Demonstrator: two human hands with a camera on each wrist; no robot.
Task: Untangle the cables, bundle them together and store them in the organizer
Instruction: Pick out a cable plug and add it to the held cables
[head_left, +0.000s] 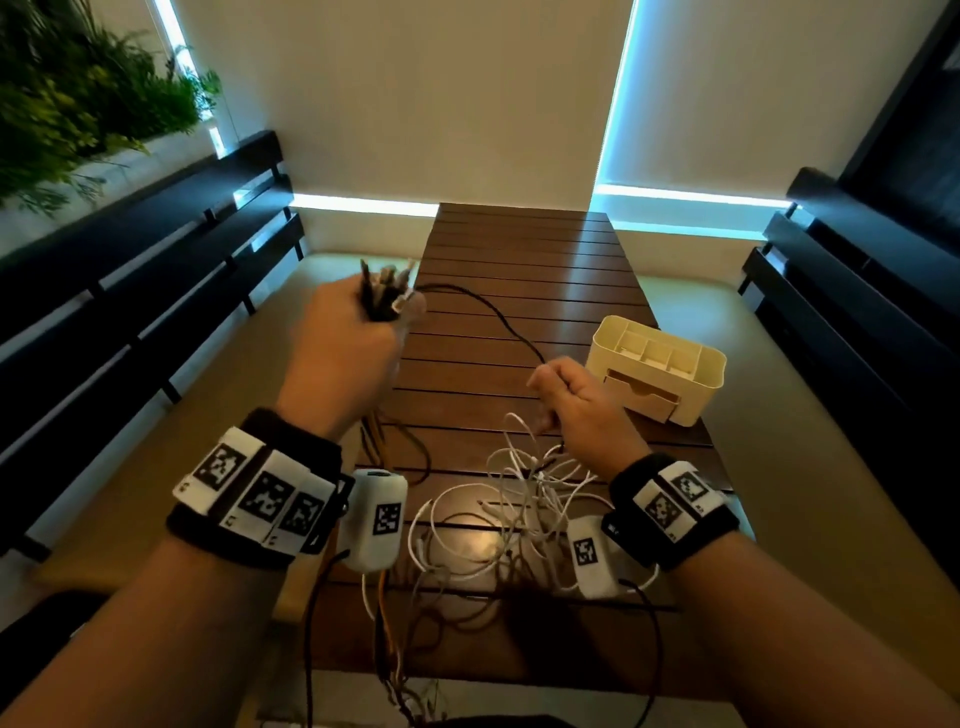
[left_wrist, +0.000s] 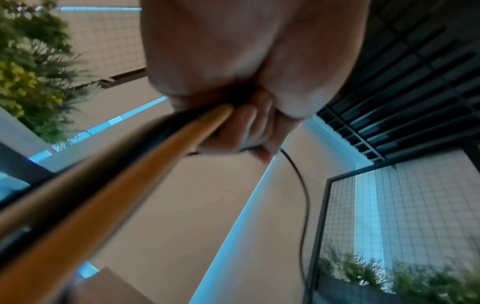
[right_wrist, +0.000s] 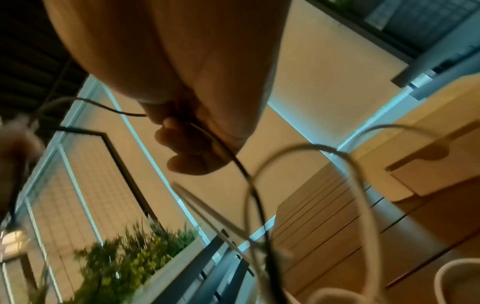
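Observation:
My left hand (head_left: 358, 332) is raised over the table's left edge and grips a bunch of cable ends (head_left: 384, 288), dark, white and orange; up close the orange cable (left_wrist: 166, 156) runs out of the fist (left_wrist: 233, 123). A black cable (head_left: 493, 312) arcs from that bunch to my right hand (head_left: 566, 400), which pinches it between curled fingers (right_wrist: 187, 144). Below the right hand a tangle of white cables (head_left: 519, 499) lies on the wooden slatted table (head_left: 519, 260). The cream organizer (head_left: 657, 366), with several open compartments and a drawer, stands at the right.
Dark slatted benches (head_left: 156, 291) flank the table on both sides, with cushioned seats below. Green plants (head_left: 78, 104) grow at the upper left. More cables (head_left: 395, 649) hang over the table's near edge. The far half of the table is bare wood.

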